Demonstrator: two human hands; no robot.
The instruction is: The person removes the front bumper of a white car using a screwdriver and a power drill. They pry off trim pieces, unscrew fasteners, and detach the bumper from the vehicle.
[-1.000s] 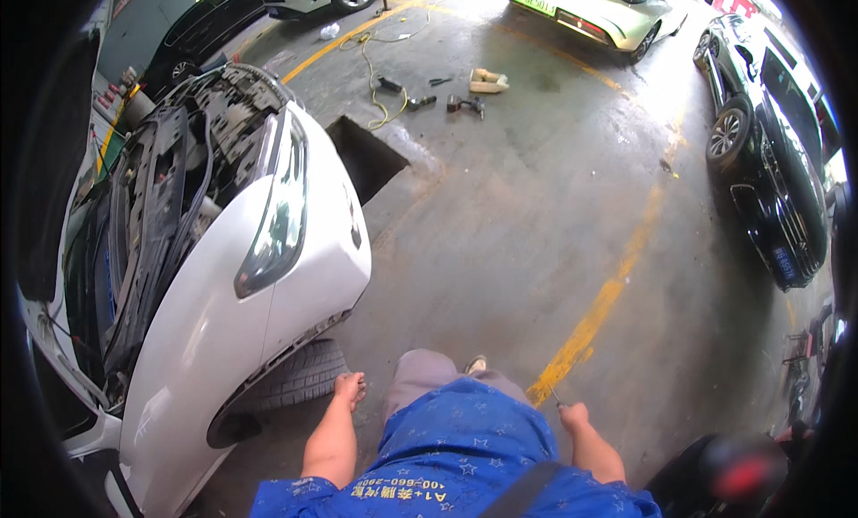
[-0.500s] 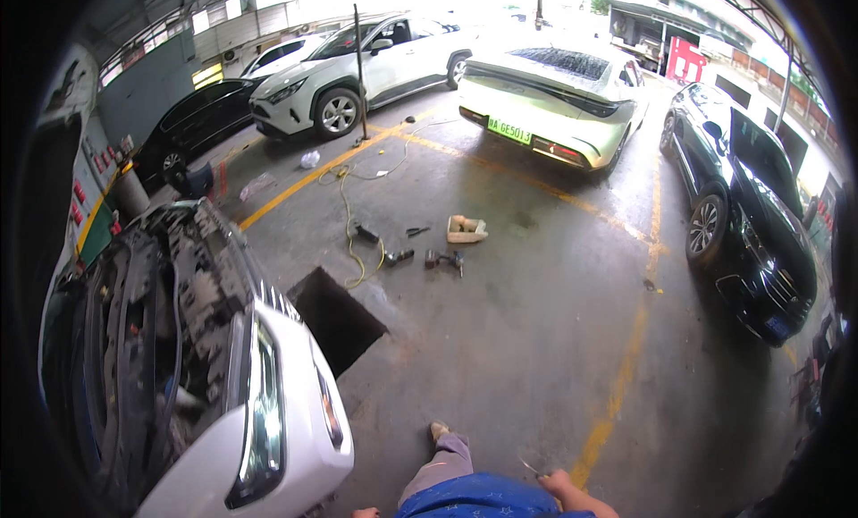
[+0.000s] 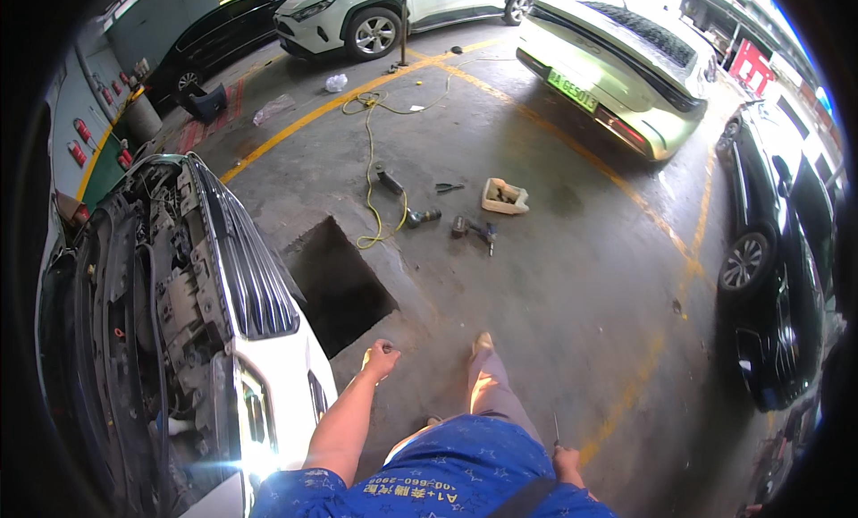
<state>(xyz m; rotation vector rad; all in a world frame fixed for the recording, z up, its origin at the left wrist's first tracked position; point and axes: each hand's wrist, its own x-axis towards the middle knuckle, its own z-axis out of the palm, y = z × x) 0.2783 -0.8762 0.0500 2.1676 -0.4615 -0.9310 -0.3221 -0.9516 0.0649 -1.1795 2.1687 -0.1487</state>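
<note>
Near and right of the floor pit [image 3: 344, 290], the right hand [image 3: 566, 463] has its fingers round a thin tool [image 3: 556, 426], the left hand [image 3: 381, 361] curls, contents unclear, and a misstep pitward could drop the tool in.

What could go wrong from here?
A misstep could land in the open pit beside the nearest white car. The yellow cord looped on the floor might trip someone. The thin tool sticking out from the right hand could jab in a fall.
</note>
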